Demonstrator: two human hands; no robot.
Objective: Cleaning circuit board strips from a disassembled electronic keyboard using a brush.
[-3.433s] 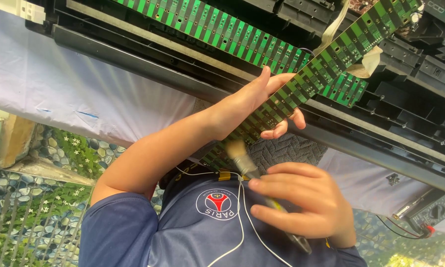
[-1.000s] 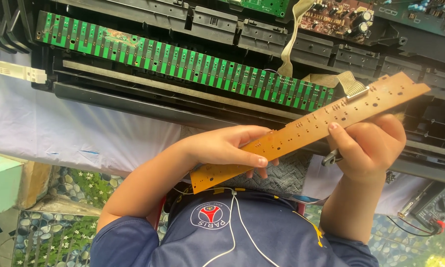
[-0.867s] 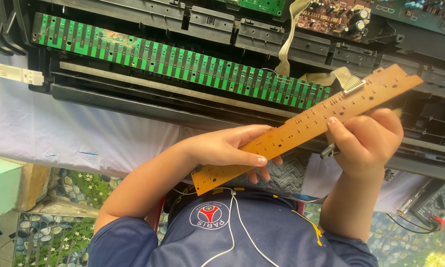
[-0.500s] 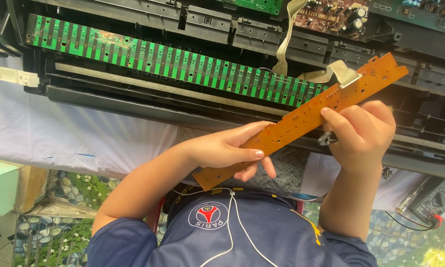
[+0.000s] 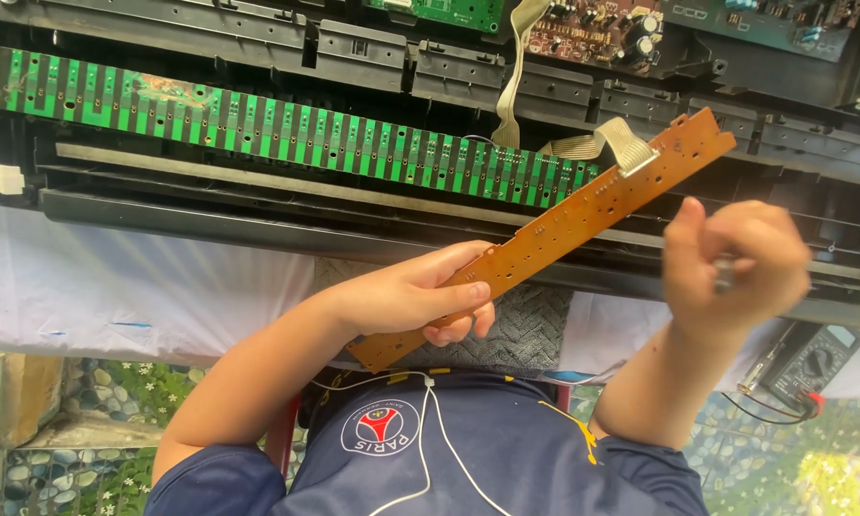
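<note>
Plainly, the left hand [image 5: 406, 296] has its grip closed around the lower part of a long orange-brown circuit strip [image 5: 583, 215], thumb lying along the strip's face and fingers curled beneath it; the strip slants from just above the person's chest up to the right, its upper end raised over the opened black keyboard chassis [image 5: 372, 53] near that chassis's right half; a flat grey ribbon cable [image 5: 602, 143] meets the strip close to its upper end and bends back toward the chassis; the right hand [image 5: 736, 263] is blurred, bunched into a fist just below the strip's upper part, and appears closed on a small slim grey object [image 5: 724, 272] whose kind cannot be told; whether this hand touches the strip cannot be told either; a long green contact board [image 5: 258, 124] lies along the chassis from its left end toward the middle; smaller boards with components sit at the chassis's top edge; a white cloth [image 5: 114, 287] covers the surface beneath the chassis; a multimeter [image 5: 812, 358] rests at the surface's right edge, with leads beside it; white earphone wires [image 5: 430, 420] hang over the dark blue shirt [image 5: 468, 468].
</note>
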